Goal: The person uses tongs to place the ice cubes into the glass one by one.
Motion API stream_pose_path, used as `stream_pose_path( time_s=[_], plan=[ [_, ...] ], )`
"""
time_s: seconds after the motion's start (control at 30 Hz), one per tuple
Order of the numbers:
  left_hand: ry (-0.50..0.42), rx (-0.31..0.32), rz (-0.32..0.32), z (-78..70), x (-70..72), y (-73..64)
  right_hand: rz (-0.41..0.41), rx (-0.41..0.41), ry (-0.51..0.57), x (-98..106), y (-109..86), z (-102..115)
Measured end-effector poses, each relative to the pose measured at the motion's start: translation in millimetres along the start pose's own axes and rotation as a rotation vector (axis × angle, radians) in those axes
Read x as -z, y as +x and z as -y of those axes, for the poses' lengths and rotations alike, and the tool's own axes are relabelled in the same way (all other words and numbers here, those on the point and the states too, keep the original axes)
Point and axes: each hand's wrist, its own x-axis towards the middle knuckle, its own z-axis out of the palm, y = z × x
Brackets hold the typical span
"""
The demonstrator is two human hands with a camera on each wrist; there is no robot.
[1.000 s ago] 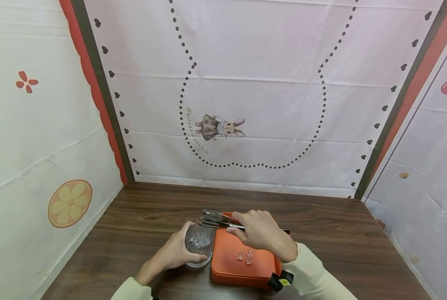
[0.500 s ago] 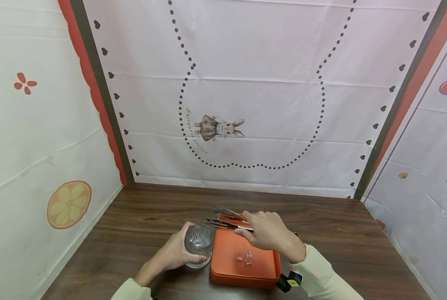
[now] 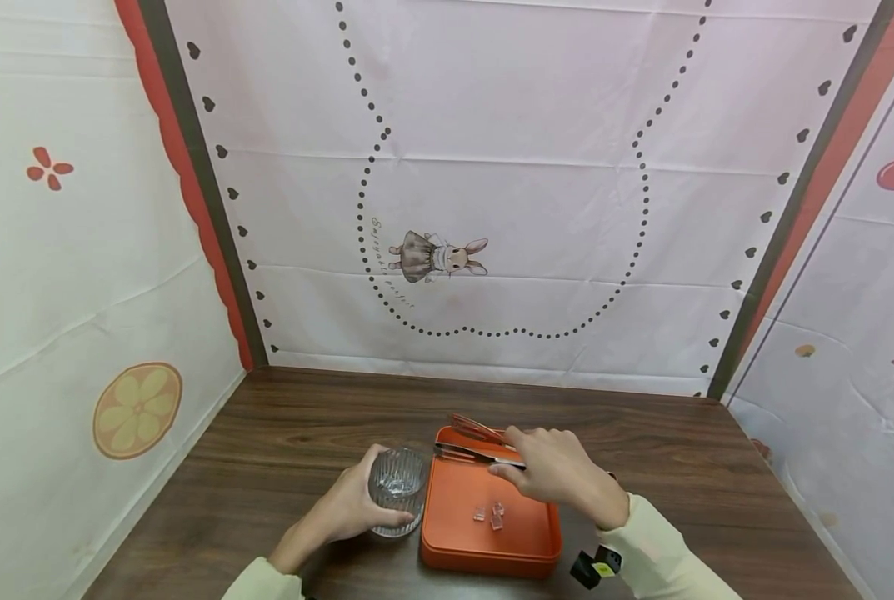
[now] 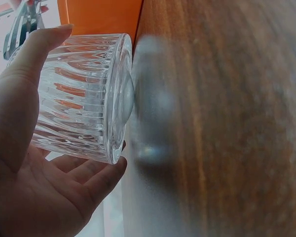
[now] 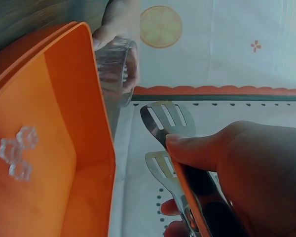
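Note:
My left hand (image 3: 345,504) grips a clear ribbed drinking glass (image 3: 402,492) from its left side, fingers wrapped around it. In the left wrist view the glass (image 4: 79,98) has its base right at the tabletop. My right hand (image 3: 555,471) holds metal serving tongs (image 3: 484,457) above the far part of an orange tray (image 3: 491,562). Their slotted heads (image 5: 170,116) stand apart with nothing between them. Several small clear cubes (image 3: 497,518) lie clustered on the tray floor, nearer the front.
The tray stands just right of the glass on a dark wood table (image 3: 327,408). Printed cloth (image 3: 551,233) walls enclose the table at the back and both sides. A black wrist camera (image 3: 595,568) hangs below my right sleeve, past the tray's right edge.
My right hand has drawn the tongs rightward from beside the glass to over the tray. The tongs' arms have spread apart. The left hand and the glass hold their place.

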Motion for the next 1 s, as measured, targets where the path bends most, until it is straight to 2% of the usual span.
stream_pose_path(
  time_s=[0.6, 1.0],
  plan=[
    [0.007, -0.008, -0.006, -1.6, 0.8, 0.8, 0.082, -0.065, 0.009, -8, -10.6, -13],
    [0.019, 0.014, -0.015, -2.4, 0.6, 0.6, 0.192, -0.071, 0.014, -17, -14.6, -18]
  ],
)
